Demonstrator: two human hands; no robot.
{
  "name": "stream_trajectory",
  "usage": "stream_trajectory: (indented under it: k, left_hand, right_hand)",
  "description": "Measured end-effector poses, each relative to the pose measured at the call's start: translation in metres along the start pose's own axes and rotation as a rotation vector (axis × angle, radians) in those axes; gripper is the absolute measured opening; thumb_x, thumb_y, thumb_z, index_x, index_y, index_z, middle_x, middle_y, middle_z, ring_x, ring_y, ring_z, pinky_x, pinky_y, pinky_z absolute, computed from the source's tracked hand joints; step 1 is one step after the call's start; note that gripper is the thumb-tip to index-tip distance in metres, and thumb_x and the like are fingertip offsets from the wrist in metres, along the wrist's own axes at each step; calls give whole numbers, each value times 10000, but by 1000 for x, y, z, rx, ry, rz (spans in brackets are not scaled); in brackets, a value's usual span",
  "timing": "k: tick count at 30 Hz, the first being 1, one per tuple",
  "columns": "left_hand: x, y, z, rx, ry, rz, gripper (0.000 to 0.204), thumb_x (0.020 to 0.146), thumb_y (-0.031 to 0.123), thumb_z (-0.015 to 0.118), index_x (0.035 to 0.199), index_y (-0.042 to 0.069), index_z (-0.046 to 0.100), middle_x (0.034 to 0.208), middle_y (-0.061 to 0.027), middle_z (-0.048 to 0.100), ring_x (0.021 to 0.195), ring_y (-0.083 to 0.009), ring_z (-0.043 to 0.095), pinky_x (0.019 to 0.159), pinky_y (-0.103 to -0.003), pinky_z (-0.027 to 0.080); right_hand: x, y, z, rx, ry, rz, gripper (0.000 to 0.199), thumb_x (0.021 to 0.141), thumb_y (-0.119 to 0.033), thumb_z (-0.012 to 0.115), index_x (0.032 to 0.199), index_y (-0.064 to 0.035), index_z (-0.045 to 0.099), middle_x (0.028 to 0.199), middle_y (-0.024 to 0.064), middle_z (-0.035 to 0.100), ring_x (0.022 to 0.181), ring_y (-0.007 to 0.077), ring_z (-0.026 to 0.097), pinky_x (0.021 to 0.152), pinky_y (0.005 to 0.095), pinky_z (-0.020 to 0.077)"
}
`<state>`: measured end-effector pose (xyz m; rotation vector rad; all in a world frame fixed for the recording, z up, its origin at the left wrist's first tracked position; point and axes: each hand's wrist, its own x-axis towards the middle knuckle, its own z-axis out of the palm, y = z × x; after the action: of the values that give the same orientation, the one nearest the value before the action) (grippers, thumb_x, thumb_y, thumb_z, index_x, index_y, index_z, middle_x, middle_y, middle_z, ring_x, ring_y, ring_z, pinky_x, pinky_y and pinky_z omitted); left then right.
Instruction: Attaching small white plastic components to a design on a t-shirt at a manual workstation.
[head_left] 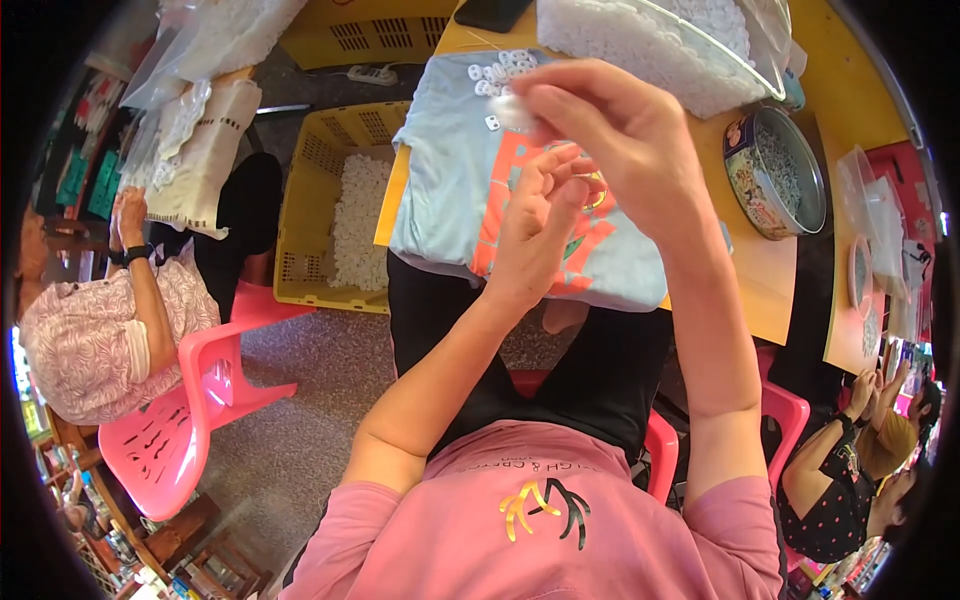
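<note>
My right hand (632, 125) is raised over the cloth-covered work surface, thumb and fingers pinched together. A small white piece (512, 112), blurred by motion, shows at its fingertips. Just below and to the left, my left hand (535, 225) is turned partly palm up with curled fingers. Its thumb lies close to the fingers; anything between them is too small to make out. Several white pieces with dark dots (503, 68) lie on the light blue cloth (440, 150) beyond my hands, with one piece (492, 123) lying apart. An orange print (505, 185) shows under my left hand.
A yellow crate (290, 240) of white pieces stands at left. A white heap in a rimmed container (640, 35) and a round tin (745, 185) of small grey bits sit to the right. A pink chair (165, 455) and a seated co-worker (110, 330) are at left; others sit at right.
</note>
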<state>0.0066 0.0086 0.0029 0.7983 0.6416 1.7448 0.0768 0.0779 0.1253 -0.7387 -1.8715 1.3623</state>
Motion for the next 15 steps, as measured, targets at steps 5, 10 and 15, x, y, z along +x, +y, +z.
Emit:
stream_trajectory:
  k: [5, 10, 15]
  left_hand:
    - [0, 3, -2, 164, -50, -83, 321, 1027, 163, 501, 1308, 14, 455, 1227, -106, 566, 1083, -160, 578, 942, -309, 486]
    - [-2, 5, 2, 162, -47, -42, 272, 1030, 135, 480, 1263, -5, 497, 1176, -94, 591, 1050, -158, 606, 905, -303, 516]
    - [-2, 8, 0, 128, -12, -100, 251, 1033, 109, 455, 1245, -17, 505, 1144, -82, 604, 1044, -154, 619, 879, -296, 533]
  right_hand:
    - [47, 11, 8, -88, -136, -153, 188, 938, -107, 626, 1075, -7, 708, 995, 58, 711, 887, 119, 661, 763, 280, 538]
    - [74, 85, -6, -707, -143, -310, 176, 866, -151, 683, 1013, -73, 737, 922, 81, 685, 827, 220, 653, 736, 348, 515]
    - [72, 102, -2, -916, -209, -470, 174, 822, -203, 712, 950, -88, 739, 914, 79, 649, 849, 295, 618, 748, 402, 505]
